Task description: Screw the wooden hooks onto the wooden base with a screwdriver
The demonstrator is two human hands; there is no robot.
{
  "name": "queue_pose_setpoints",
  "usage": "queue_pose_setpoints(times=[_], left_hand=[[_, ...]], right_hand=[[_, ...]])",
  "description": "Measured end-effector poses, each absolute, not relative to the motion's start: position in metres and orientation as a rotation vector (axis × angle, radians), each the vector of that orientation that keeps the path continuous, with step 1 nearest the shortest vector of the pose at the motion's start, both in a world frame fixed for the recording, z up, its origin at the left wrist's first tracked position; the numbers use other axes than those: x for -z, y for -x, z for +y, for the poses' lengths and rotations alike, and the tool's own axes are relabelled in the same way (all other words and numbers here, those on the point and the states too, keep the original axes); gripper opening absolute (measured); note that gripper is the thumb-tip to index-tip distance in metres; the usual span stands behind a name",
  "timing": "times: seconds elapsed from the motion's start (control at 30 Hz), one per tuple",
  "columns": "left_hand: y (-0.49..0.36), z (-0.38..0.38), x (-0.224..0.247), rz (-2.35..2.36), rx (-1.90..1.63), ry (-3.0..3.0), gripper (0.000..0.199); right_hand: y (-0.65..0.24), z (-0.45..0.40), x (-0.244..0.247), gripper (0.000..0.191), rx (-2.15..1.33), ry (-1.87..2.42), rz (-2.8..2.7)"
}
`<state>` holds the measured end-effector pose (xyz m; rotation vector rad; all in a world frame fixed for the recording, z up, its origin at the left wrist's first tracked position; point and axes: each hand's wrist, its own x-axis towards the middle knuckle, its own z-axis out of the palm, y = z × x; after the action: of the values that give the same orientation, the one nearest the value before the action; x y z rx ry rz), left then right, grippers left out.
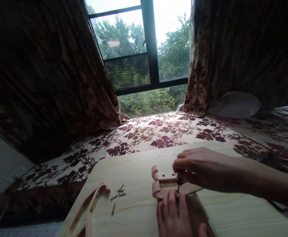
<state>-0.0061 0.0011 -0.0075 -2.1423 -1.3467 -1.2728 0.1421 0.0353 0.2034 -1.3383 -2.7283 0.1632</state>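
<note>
My right hand (195, 164) is closed around the dark handle of a screwdriver (180, 177), whose tip points down at a pale wooden piece with a curled end (165, 191). My left hand (174, 214) lies below it, its fingers spread over the near edge of that piece and a brown, shiny flat object (200, 214). Just beyond, a second curled wooden piece (167, 176) shows two dark holes. Several screws (119, 194) are scattered on the pale wooden table (134, 168), left of my hands. Whether the tip sits in a screw is too small to tell.
Two more curved wooden pieces (91, 204) lie at the table's left side. Behind the table stretches a ledge with a flowered cloth (158, 131), below a window (156, 49) between dark patterned curtains (47, 65). A whitish plastic bag (235, 104) rests at the ledge's right.
</note>
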Motion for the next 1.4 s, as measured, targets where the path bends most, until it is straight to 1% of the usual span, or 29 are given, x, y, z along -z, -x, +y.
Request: queue_pose_setpoints(times=[0.17,0.27,0.43,0.5,0.6,0.73,0.87,1.1,1.27,1.4], left_hand=[[0.006,0.004,0.008,-1.348,1.361,2.104,0.065],[0.005,0.005,0.009,-1.342,1.427,2.090,0.062],[0.009,0.004,0.007,-1.333,1.289,2.151,0.071],[0.010,0.003,0.007,-1.327,1.264,2.151,0.073],[0.010,0.003,0.005,-1.330,1.267,2.155,0.069],[0.009,0.002,0.003,-1.341,1.310,2.153,0.064],[0.010,0.001,0.001,-1.331,1.305,2.158,0.062],[0.011,0.004,0.004,-1.301,1.256,2.135,0.069],[0.009,0.006,0.009,-1.314,1.306,2.099,0.069],[0.009,0.002,0.007,-1.325,1.316,2.154,0.069]], right_hand=[[-0.140,0.037,-0.190,0.018,-0.130,1.327,-2.753],[-0.137,0.041,-0.177,0.019,-0.096,1.406,-2.696],[-0.138,0.042,-0.174,0.024,-0.060,1.488,-2.648],[-0.139,0.041,-0.179,0.021,-0.067,1.462,-2.661],[-0.142,0.038,-0.187,0.010,-0.118,1.339,-2.719],[-0.143,0.039,-0.187,0.013,-0.195,1.235,-2.764],[-0.139,0.043,-0.179,0.014,-0.174,1.349,-2.711],[-0.130,0.046,-0.175,0.021,-0.064,1.534,-2.610],[-0.136,0.042,-0.192,0.007,-0.134,1.354,-2.711],[-0.140,0.039,-0.195,0.016,-0.226,1.232,-2.766]])
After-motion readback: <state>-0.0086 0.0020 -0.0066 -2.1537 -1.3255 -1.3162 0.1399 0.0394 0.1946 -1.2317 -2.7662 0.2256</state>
